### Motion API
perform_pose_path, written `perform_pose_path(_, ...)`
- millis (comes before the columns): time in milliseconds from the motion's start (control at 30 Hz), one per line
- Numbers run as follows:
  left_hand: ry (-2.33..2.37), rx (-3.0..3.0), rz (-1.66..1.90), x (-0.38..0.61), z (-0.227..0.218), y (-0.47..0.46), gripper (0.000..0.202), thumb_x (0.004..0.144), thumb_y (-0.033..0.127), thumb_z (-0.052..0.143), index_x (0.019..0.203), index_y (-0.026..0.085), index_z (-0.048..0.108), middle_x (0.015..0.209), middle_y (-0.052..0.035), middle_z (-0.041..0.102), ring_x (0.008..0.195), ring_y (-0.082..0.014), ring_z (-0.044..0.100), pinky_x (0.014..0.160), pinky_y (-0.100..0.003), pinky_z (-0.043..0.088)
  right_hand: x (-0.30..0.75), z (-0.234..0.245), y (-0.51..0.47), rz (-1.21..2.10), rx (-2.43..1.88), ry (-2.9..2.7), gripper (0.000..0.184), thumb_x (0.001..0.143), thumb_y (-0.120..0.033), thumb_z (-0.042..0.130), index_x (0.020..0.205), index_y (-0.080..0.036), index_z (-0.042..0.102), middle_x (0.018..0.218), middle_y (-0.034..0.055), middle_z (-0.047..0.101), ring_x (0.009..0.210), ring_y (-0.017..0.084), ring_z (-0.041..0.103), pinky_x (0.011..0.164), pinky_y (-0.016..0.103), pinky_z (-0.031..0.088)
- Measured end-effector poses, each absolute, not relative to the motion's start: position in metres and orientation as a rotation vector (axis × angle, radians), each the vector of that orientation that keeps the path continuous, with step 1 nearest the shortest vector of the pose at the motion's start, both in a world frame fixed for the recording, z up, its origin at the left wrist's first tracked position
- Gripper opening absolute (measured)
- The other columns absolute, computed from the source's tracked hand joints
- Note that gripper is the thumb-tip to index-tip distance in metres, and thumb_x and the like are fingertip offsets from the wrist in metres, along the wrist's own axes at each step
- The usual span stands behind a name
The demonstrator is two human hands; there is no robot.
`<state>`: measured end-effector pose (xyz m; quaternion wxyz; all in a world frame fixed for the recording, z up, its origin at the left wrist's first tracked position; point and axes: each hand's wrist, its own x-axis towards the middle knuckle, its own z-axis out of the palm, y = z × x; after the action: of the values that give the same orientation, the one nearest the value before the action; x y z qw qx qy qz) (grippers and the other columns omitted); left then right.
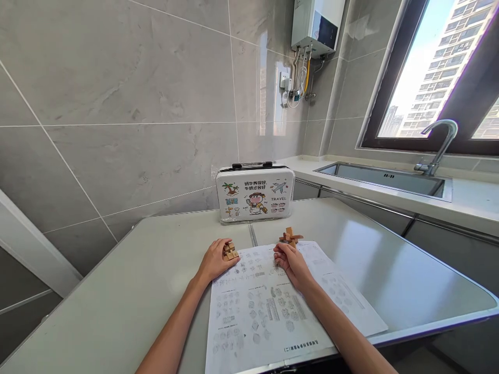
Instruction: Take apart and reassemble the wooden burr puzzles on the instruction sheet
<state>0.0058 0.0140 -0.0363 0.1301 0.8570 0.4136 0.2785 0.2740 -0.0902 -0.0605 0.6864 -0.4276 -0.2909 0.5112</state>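
Note:
My left hand is closed around the side of a small wooden interlocking puzzle, made of light brown notched blocks. It rests at the top left edge of a large printed sheet. Curled over the upper part of the same sheet is my right hand, its fingers bent inward; whatever they may hold is hidden. Just beyond those fingers lies a cluster of crossed wooden sticks, reddish brown, at the sheet's top edge. Small grey diagrams of puzzle shapes cover the paper.
A white carry case with cartoon prints and a black handle stands at the table's back, by the tiled wall. The pale table has a seam and a right edge. To the right are a sink and a faucet.

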Motion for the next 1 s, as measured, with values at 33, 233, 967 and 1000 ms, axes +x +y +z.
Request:
perform_pose_path(33, 1.187, 2.497, 0.800, 0.005, -0.035, 0.014, 0.056, 0.079, 0.047, 0.077, 0.128, 0.025, 0.061, 0.121, -0.0076, 0.068, 0.113, -0.0288, 0.064, 0.098, -0.043, 0.053, 0.275, -0.061, -0.089, 1.149, -0.941, -0.637, 0.024, 0.086, -0.045, 0.074, 0.083, -0.022, 0.065, 0.089, 0.0091, 0.071, 0.075, 0.022, 0.069, 0.069, 0.037, 0.062)
perform_pose_path(233, 1.149, 2.480, 0.769, -0.003, -0.031, 0.017, 0.055, 0.078, 0.045, 0.078, 0.126, 0.024, 0.062, 0.118, -0.0071, 0.067, 0.110, -0.0271, 0.063, 0.098, -0.041, 0.053, 0.279, -0.058, -0.088, 1.083, -0.905, -0.567, 0.031, 0.082, -0.043, 0.078, 0.101, -0.027, 0.058, 0.108, 0.0066, 0.074, 0.080, 0.022, 0.073, 0.061, 0.034, 0.060)
perform_pose_path(967, 1.106, 2.437, 0.690, -0.011, -0.022, 0.016, 0.067, 0.075, 0.057, 0.081, 0.131, 0.025, 0.063, 0.127, -0.0091, 0.064, 0.118, -0.0304, 0.062, 0.097, -0.042, 0.055, 0.285, -0.062, -0.088, 1.182, -0.768, -0.435, 0.061, 0.075, -0.021, 0.083, 0.129, -0.041, 0.064, 0.133, 0.0005, 0.061, 0.118, 0.025, 0.068, 0.066, 0.026, 0.058)
perform_pose_path(1000, 1.114, 2.451, 0.708, -0.010, -0.021, 0.015, 0.066, 0.077, 0.059, 0.079, 0.131, 0.025, 0.062, 0.128, -0.0090, 0.063, 0.119, -0.0306, 0.062, 0.097, -0.042, 0.055, 0.285, -0.062, -0.088, 1.178, -0.776, -0.450, 0.060, 0.075, -0.021, 0.082, 0.129, -0.040, 0.064, 0.133, 0.0009, 0.061, 0.117, 0.025, 0.068, 0.066, 0.026, 0.058)
